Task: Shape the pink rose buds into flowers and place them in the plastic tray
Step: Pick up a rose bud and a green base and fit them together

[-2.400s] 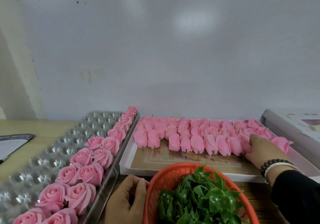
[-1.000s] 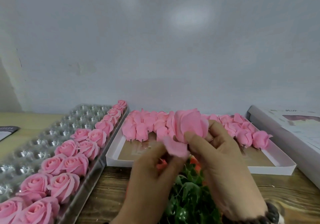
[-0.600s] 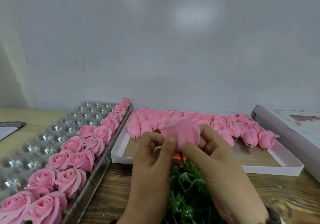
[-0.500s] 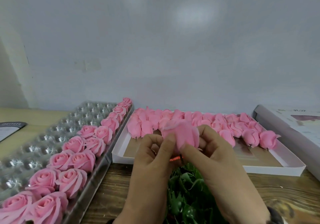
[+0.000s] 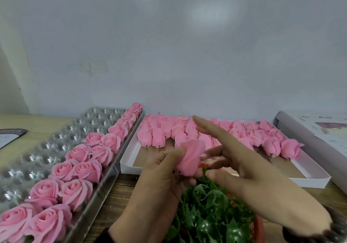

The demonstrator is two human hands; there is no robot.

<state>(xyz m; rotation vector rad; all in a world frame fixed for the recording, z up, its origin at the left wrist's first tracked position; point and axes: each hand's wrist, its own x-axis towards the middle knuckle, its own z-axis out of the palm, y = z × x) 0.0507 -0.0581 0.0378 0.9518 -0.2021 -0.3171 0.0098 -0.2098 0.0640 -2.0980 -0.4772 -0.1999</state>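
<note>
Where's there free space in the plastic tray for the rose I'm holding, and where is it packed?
The plastic tray is crowded along its right edge, where two columns of shaped roses run front to back. All cups left of those columns are bare. The white box is packed with buds along its far side; its near floor strip is bare.

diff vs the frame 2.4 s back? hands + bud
The right hand left the white box and now has its fingers spread beside a rose bud that the left hand, earlier by the basket, now pinches above the green leaves. The plastic tray and its roses look unchanged.
</note>
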